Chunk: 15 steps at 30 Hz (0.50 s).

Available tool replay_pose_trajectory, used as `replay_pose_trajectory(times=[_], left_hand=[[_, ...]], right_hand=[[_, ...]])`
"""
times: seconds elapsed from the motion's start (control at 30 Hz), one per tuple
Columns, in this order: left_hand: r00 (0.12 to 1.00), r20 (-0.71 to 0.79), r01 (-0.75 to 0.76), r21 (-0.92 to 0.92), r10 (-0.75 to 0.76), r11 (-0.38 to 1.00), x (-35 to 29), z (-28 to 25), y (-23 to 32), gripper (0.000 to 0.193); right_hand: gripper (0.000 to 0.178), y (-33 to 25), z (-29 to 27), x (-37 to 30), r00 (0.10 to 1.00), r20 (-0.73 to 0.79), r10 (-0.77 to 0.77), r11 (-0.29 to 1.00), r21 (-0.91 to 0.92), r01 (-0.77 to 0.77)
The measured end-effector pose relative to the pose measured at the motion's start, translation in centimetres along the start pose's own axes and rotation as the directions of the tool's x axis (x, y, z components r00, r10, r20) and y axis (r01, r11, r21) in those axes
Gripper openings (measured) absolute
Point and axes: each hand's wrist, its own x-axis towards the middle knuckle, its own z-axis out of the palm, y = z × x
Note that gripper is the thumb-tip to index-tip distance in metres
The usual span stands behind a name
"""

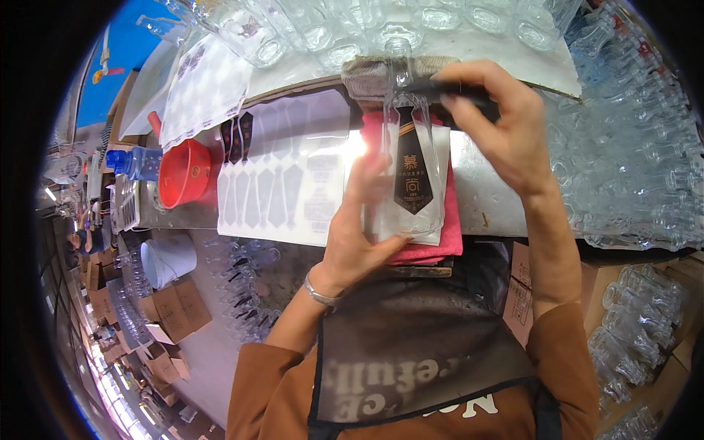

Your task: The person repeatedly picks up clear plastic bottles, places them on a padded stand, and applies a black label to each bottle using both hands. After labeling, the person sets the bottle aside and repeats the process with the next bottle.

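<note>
Metal bench (506,198) under my work; white label sheet (282,198) to left. Pink cloth (452,235) pads clear bottle (434,158), lying in front of me, neck on rolled grey cloth (363,77). My right hand (510,121) pinches dark tool (477,95) by bottle's shoulder; my left (356,227) has thumb at base, fingers blurred, can't tell if gripping. Black tie-shaped label (413,169) on bottle: smoothing step, I judge; next stroke needs steady glass, even pressure.

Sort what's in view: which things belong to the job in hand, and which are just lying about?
Apparently part of the job:
labelled clear bottle
black label
dark tool
pink cloth
beige cloth
label sheet

Apparently just lying about:
blue-capped bottle
white bucket
cardboard box
</note>
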Motion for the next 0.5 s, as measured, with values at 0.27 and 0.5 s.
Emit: replay_pose_trajectory(times=[0.27, 0.5], left_hand=[[1.000, -0.023, 0.004, -0.033, -0.005, 0.999, -0.6, -0.1, -0.6, 0.103], [0.997, -0.070, -0.042, -0.027, 0.040, 0.999, -0.2, 0.4, -0.4, 0.095]], right_hand=[[0.035, -2.6, 0.2, -7.9, 0.966, 0.112, -0.233, 0.964, -0.106, 0.244], [0.028, -6.2, 2.7, -8.7, 0.895, 0.226, -0.384, 0.854, -0.282, 0.437]])
